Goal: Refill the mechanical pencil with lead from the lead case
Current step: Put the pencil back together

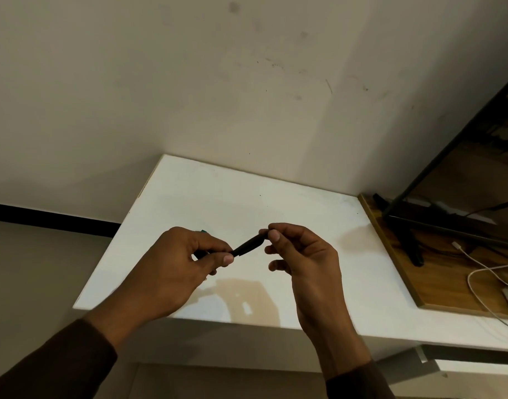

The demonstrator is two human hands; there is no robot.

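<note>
Head view: both hands are raised over the middle of the white desk (275,203), nearer its front edge than the wall.
Mechanical pencil: the mechanical pencil (248,245) is a slim, dark, matte barrel, held off the desk and tilted, its right end higher.
Left hand: the left hand (175,266) is clamped on the lower end of the barrel, thumb on top and fingers curled under.
Right hand: the right hand (300,254) pinches the upper end between thumb and forefinger, other fingers loosely bent.
Lead case: not clearly seen; a small teal tip (203,231) shows behind the left knuckles, and I cannot tell what it is.
Step in hand: probably working the cap end with the right fingertips; whether it is pulling or pushing is unclear.
How to do it well: keep the left grip firm and still, move the right pinch straight along the barrel's axis, and avoid twisting sideways.
Desk surface: smooth, flat, pale, square-cornered, with soft hand shadows near the front edge.
Right side: a wooden board (437,272) with visible grain abuts the desk's right edge, carrying a white cable (477,286).
</note>
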